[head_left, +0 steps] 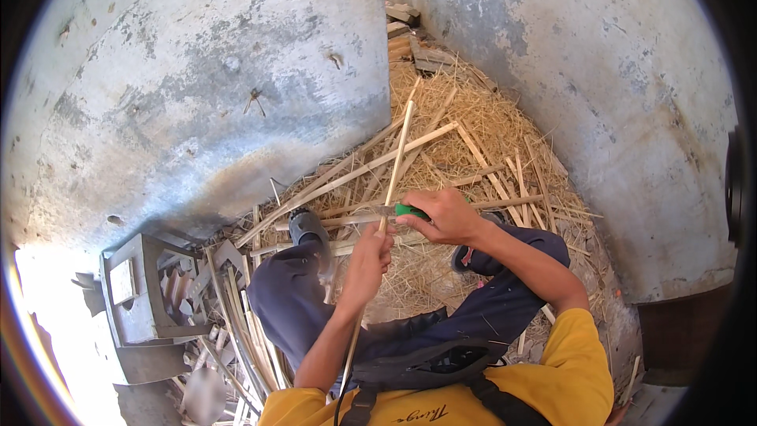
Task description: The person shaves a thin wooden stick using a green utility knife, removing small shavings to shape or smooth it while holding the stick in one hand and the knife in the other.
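A long, thin wooden strip (pixel 398 154) slants up and away from my lap, between my knees. My left hand (pixel 369 264) is closed round it below the middle, and its lower end runs down along my left forearm toward my waist. My right hand (pixel 445 217) grips the green handle of a knife (pixel 410 211). Its short metal blade lies across the strip just above my left fingers, seeming to touch it. Part of the handle is hidden inside my right hand.
Straw-like shavings (pixel 473 110) cover the floor ahead, with several loose wooden strips (pixel 481 158) across them. Pale, peeling walls (pixel 260 55) meet at the far corner. At left stands a grey frame-like box (pixel 130 292), beside more strips and scraps (pixel 236 323).
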`<act>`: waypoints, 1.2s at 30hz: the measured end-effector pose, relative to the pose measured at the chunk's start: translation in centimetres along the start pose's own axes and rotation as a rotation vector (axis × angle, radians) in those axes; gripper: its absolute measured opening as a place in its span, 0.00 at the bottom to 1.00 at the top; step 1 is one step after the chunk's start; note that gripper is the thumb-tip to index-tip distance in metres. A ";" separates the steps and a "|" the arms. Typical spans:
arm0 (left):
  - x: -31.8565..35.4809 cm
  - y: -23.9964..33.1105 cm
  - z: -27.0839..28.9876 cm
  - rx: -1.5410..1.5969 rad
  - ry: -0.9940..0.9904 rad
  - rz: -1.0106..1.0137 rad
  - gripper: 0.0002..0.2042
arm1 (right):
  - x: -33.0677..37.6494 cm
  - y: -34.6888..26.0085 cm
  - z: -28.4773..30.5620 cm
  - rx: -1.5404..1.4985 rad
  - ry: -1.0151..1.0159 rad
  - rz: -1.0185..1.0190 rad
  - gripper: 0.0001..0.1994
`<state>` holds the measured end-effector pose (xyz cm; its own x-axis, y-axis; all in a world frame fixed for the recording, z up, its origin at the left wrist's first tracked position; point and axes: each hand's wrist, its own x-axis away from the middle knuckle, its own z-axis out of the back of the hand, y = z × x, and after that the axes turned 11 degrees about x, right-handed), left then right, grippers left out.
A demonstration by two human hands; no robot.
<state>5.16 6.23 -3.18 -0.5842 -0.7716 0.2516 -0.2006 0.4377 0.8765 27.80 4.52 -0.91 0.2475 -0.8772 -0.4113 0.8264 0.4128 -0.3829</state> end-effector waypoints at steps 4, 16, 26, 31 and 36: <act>0.2 -0.6 -0.2 -0.288 0.055 -0.168 0.14 | -0.1 -0.4 0.0 -0.020 0.011 0.008 0.16; 1.1 0.5 -1.6 -0.603 0.112 -0.334 0.10 | 0.0 -0.5 -0.8 0.006 0.109 0.020 0.15; 1.6 0.1 -1.9 -0.710 0.100 -0.376 0.09 | -0.9 2.2 0.7 0.075 0.245 -0.035 0.12; 1.8 -0.2 -1.9 -0.748 0.094 -0.376 0.09 | -2.3 5.2 2.4 0.079 0.209 -0.202 0.17; 2.0 -0.2 -2.4 -0.739 0.052 -0.320 0.10 | -2.9 12.5 4.9 0.178 0.301 -0.477 0.23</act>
<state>5.92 3.43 -1.90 -0.5453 -0.8364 -0.0552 0.2304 -0.2128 0.9496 39.87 10.99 -0.45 -0.3049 -0.8370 -0.4544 0.8898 -0.0802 -0.4493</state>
